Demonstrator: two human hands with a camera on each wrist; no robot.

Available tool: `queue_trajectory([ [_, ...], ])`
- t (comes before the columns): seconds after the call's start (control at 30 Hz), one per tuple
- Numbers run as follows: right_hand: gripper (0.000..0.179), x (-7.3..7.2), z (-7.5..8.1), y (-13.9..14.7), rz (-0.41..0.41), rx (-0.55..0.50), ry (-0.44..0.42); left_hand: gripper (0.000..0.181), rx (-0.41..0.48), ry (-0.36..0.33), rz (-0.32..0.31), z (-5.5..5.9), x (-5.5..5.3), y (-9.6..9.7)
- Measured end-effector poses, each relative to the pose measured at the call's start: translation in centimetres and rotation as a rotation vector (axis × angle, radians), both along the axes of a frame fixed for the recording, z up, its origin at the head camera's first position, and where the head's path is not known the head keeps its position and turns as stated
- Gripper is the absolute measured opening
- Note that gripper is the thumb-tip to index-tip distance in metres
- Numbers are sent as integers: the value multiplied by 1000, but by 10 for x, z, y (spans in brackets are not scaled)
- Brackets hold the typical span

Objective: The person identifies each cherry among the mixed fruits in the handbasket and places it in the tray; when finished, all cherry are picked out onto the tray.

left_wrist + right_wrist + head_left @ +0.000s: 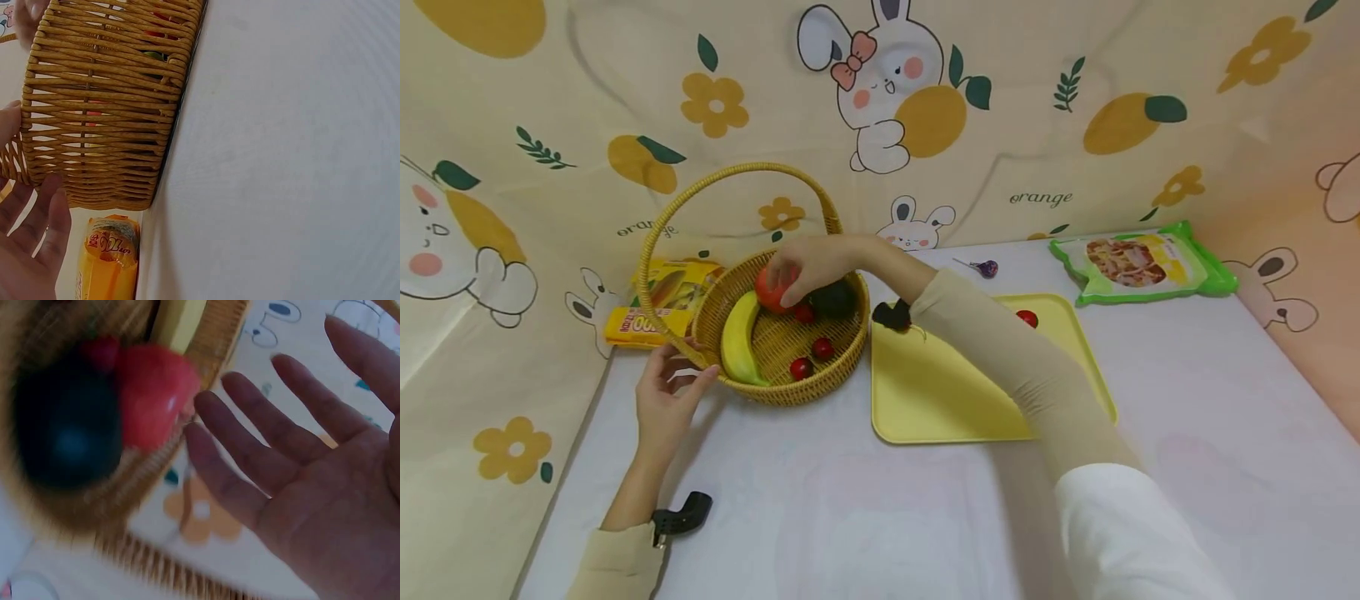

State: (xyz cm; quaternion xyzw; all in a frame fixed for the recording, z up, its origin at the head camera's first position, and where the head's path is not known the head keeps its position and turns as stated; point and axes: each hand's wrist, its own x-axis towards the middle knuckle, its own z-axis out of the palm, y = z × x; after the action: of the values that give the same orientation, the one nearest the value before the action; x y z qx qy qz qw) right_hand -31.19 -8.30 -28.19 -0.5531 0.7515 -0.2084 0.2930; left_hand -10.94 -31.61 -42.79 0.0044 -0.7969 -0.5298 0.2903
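Note:
A wicker basket [790,397] with a tall arched handle stands on the table's left side. My left hand [670,400] grips it where the handle meets the rim, thumb and fingers on either side in the left wrist view. Above the basket's back part is my right hand [816,262], its fingers spread in the right wrist view and apart from a red round fruit [153,394]. Beside that fruit lies a dark green, avocado-like fruit [69,425]. A banana [741,337] and several small red fruits [801,367] also lie in the basket.
Right of the basket lies a yellow tray [940,417] under my right forearm, with a small red fruit [1027,318] on it. Behind stand a lollipop [987,268] and a green-and-white bag [1150,267]. A yellow packet [647,325] sits at the basket's left.

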Motion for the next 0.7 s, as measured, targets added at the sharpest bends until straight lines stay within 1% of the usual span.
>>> queue_trajectory([
  [0.07, 43, 3, -7, -19, 35, 54, 2, 49, -8, 2, 0, 4, 2, 4],
  [0.13, 42, 4, -14, -34, 64, 122, 23, 47, -13, 6, -6, 10, 4, 8],
  [0.23, 47, 6, -22, -48, 57, 270, 13, 46, -25, 3, -12, 20, 7, 15],
  [0.27, 50, 6, -24, -51, 49, 323, 4, 46, -27, 1, -11, 21, 8, 16],
  [0.37, 57, 6, -29, -56, 21, 447, -58, 47, -19, 8, -6, 13, 4, 10],
  [0.43, 59, 5, -33, -58, 25, 491, -75, 47, -18, 17, -8, 12, 5, 10],
  [0.5, 59, 5, -37, -59, 34, 511, -84, 47, -25, 17, -7, 14, 6, 12],
  [0.6, 58, 6, -39, -60, 36, 515, -69, 46, -43, 3, -7, 23, 10, 18],
  [0.63, 58, 6, -39, -60, 33, 514, -63, 47, -49, -4, -1, 21, 10, 18],
  [0.7, 56, 7, -39, -59, 27, 498, -49, 47, -47, -6, 4, 15, 7, 14],
])
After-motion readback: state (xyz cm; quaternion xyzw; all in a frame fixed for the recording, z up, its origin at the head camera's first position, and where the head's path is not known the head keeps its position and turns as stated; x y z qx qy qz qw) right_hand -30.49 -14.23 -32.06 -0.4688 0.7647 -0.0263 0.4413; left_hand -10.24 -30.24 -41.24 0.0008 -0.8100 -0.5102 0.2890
